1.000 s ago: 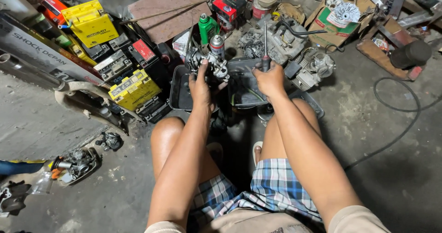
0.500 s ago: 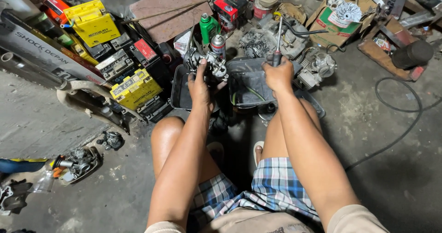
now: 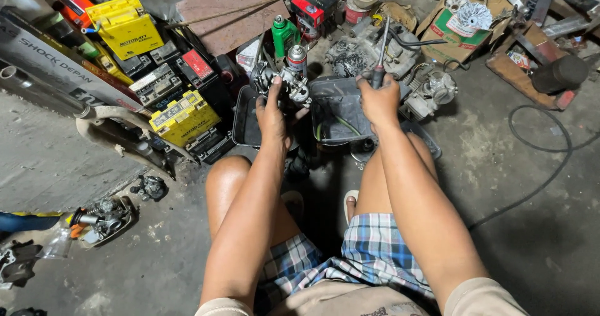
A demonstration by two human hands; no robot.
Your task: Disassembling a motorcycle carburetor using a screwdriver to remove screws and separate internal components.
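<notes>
L hand (image 3: 273,113) clamped round carburetor (image 3: 289,85), held up over dark tray (image 3: 245,125), btwn knees. R hand (image 3: 379,99) fist-closed on screwdriver (image 3: 381,52) handle, shaft pointing up, well apart from carb. Grey tub (image 3: 337,110) just below R hand. Green bottle (image 3: 283,34) and engine parts (image 3: 375,57) behind. Yellow batteries (image 3: 128,25) off to L on floor.
</notes>
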